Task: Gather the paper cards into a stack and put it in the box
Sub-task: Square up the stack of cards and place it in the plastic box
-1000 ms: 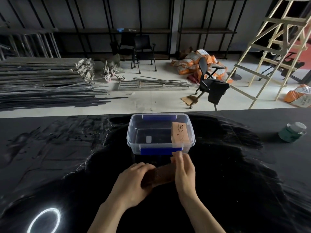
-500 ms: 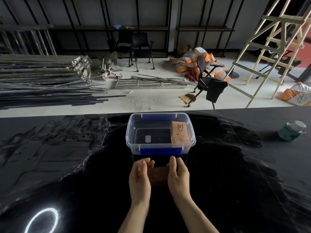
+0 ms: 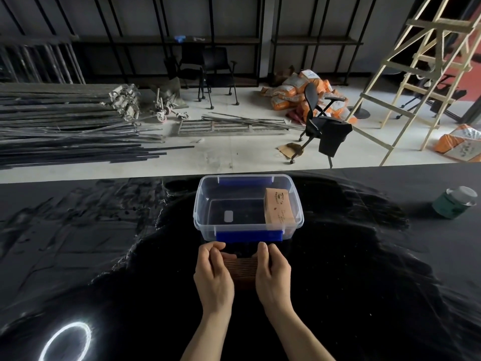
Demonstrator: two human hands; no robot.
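Observation:
A brown stack of paper cards (image 3: 243, 269) stands on its edge on the black table, just in front of the box. My left hand (image 3: 213, 272) presses its left side and my right hand (image 3: 273, 272) presses its right side, fingers curled over the top. The clear plastic box (image 3: 205, 201) with blue latches sits right behind the hands, open on top. Inside it, a tan card pack (image 3: 279, 205) leans against the right wall, and a small white label lies on the bottom.
A green jar with a silver lid (image 3: 454, 201) stands at the far right of the table. A bright ring of light (image 3: 65, 341) reflects on the tabletop at the near left. Beyond the table's far edge lie metal bars, chairs, sacks and a wooden ladder.
The card stack has turned from slanted to squared between both hands. My left hand moved in from the lower left and now mirrors the right hand.

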